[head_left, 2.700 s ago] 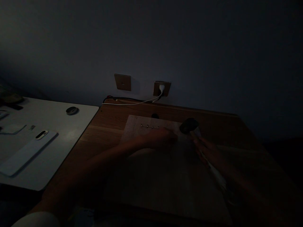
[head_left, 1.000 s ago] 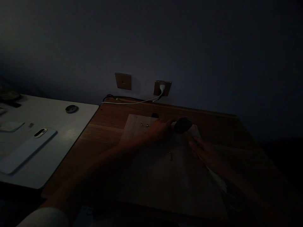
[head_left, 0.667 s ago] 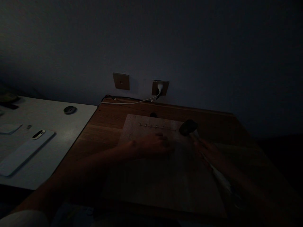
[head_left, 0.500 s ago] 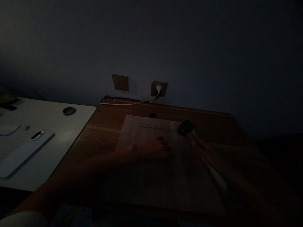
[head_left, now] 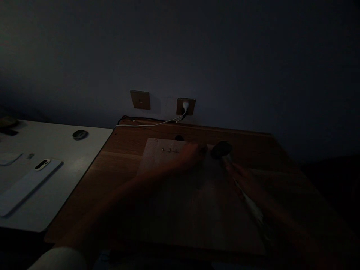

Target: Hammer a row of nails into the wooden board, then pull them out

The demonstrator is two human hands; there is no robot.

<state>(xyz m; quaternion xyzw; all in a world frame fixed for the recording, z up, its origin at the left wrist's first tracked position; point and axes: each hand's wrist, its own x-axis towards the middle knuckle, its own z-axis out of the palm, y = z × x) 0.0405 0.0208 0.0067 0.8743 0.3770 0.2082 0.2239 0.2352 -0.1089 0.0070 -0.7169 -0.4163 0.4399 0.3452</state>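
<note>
Dim head view. A pale board (head_left: 197, 195) lies flat on the brown table (head_left: 123, 161) at centre frame, its far edge toward the wall. The left hand (head_left: 194, 154) rests at that far edge, fingers drawn together over a row of small nails (head_left: 170, 150); whether it pinches one cannot be told. The right hand (head_left: 239, 176) is closed round the handle of a hammer (head_left: 221, 149), whose dark head hovers just right of the left hand. The hammer's long axis runs from lower right to upper centre, head pointing toward the wall. Judged good practice: hold the nail upright, fingertips low and clear, and strike squarely with short taps. A phone (head_left: 26, 183) lies on the white table (head_left: 70, 165) at left.
</note>
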